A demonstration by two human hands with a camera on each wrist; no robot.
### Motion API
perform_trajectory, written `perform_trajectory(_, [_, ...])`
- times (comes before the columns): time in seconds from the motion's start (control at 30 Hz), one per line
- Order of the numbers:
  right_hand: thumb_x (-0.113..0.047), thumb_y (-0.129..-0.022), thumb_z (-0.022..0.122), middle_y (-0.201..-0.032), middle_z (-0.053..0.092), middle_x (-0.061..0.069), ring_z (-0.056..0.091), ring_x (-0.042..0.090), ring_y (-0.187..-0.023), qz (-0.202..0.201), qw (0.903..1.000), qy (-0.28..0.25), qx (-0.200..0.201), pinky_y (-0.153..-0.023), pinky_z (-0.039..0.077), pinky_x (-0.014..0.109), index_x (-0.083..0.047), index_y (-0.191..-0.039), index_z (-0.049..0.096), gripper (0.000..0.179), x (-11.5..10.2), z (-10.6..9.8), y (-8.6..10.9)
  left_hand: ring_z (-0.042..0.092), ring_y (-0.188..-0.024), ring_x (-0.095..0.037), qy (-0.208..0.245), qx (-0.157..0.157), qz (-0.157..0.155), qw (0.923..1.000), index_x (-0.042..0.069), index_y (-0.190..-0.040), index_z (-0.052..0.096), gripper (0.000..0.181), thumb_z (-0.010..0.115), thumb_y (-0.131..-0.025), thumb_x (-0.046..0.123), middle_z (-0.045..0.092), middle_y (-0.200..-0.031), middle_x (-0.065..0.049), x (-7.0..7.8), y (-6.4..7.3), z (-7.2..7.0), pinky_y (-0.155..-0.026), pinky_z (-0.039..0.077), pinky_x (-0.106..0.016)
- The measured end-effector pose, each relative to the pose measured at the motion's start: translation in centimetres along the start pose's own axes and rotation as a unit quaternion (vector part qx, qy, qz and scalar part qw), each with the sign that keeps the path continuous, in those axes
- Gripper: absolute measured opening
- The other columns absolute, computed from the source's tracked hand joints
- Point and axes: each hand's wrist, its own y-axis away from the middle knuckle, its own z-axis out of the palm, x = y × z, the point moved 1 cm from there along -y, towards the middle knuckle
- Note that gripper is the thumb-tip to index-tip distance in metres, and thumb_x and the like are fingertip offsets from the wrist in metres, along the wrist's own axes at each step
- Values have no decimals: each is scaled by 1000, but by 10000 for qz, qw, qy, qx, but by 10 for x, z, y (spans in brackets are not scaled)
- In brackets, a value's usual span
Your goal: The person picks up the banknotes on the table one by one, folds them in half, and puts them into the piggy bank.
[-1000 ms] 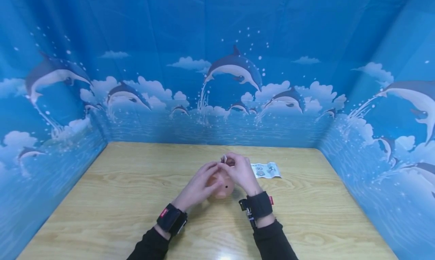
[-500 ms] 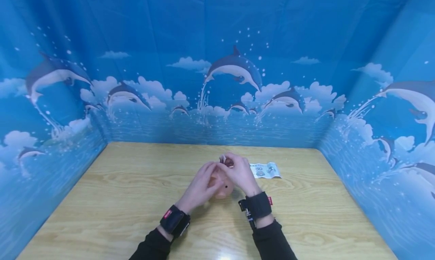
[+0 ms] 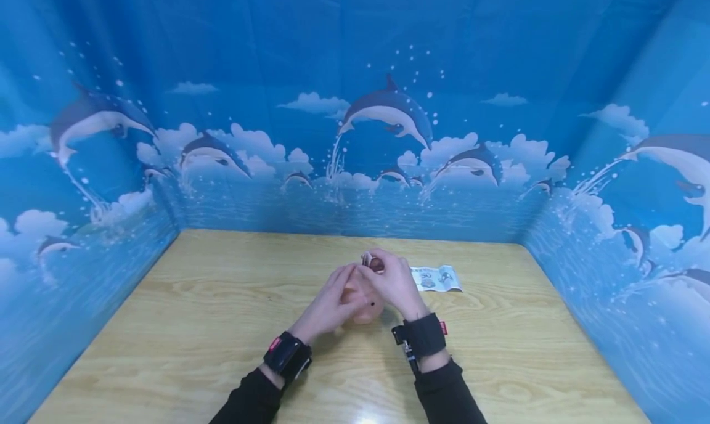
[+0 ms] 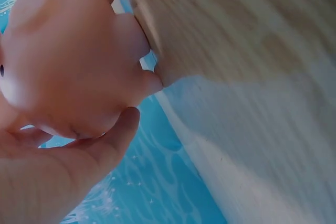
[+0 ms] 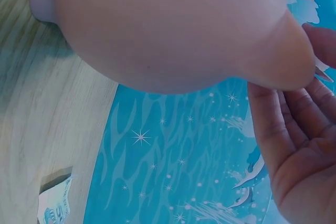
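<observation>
A pink piggy bank [image 3: 366, 315] stands on the wooden table between both hands. My left hand [image 3: 326, 305] grips its near left side, thumb low on the body and fingertips up by its top. In the left wrist view the thumb [image 4: 123, 129] lies curled along the rounded piggy bank [image 4: 68, 61]. At the top of the bank, my right hand [image 3: 395, 283] pinches a small folded banknote [image 3: 366, 259], mostly hidden by the fingers. The right wrist view shows just a pointed edge of the note [image 5: 324, 73] between the fingers, beside the pig's ear [image 5: 294, 59].
Another banknote [image 3: 438, 278], pale blue-green and slightly curled, lies flat on the table [image 3: 499, 338] right of the right hand. A blue dolphin-print curtain [image 3: 266, 202] closes off the back and both sides of the table.
The left wrist has shifted slightly to the right, while its hand stays on the piggy bank. The right hand keeps its pinch on the folded note. The head view has moved a little.
</observation>
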Motion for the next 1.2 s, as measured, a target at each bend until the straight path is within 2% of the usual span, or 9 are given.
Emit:
perform_trajectory(0.13, [-26, -92, 70, -92, 75, 2, 72, 16, -87, 5, 10000, -49, -31, -81, 60, 35, -17, -107, 71, 18, -1, 0, 0, 33, -143, -36, 150, -9, -135, 9998, 16, -157, 19, 91, 65, -88, 55, 20, -163, -12, 0, 0, 1, -110, 32, -66])
perform_trajectory(0.3, [-40, -98, 58, -100, 76, 1, 71, 16, -93, 183, 9998, -89, 0, -85, 58, 37, -19, -110, 72, 28, 0, 0, 0, 29, -145, -38, 249, -57, -292, 9992, 21, -158, 18, 92, 64, -88, 57, 15, -164, -11, 0, 0, 2, -108, 29, -71])
perform_trajectory(0.37, [-43, -99, 55, -102, 75, 1, 70, 17, -94, 218, 9997, -100, 16, -86, 58, 38, -19, -110, 72, 31, 0, 0, 0, 26, -146, -38, 304, -59, -299, 9991, 20, -158, 18, 92, 64, -88, 57, 14, -164, -12, 0, -1, 1, -109, 27, -70])
perform_trajectory(0.8, [-40, -99, 56, -104, 75, 1, 70, 15, -94, 184, 9997, -117, -116, -86, 58, 36, -16, -111, 73, 32, -2, -2, 0, 26, -147, -36, 441, -114, -260, 9986, 17, -158, 17, 93, 65, -88, 55, 17, -164, -11, 0, -2, 1, -112, 28, -66])
perform_trajectory(1.2, [-34, -99, 58, -102, 76, 5, 71, 18, -93, -35, 9999, -121, 29, -85, 58, 38, -11, -110, 73, 30, -4, -2, 1, 28, -146, -35, 561, -98, -214, 9981, 17, -157, 19, 91, 66, -89, 53, 20, -163, -11, -1, -1, 1, -113, 27, -66])
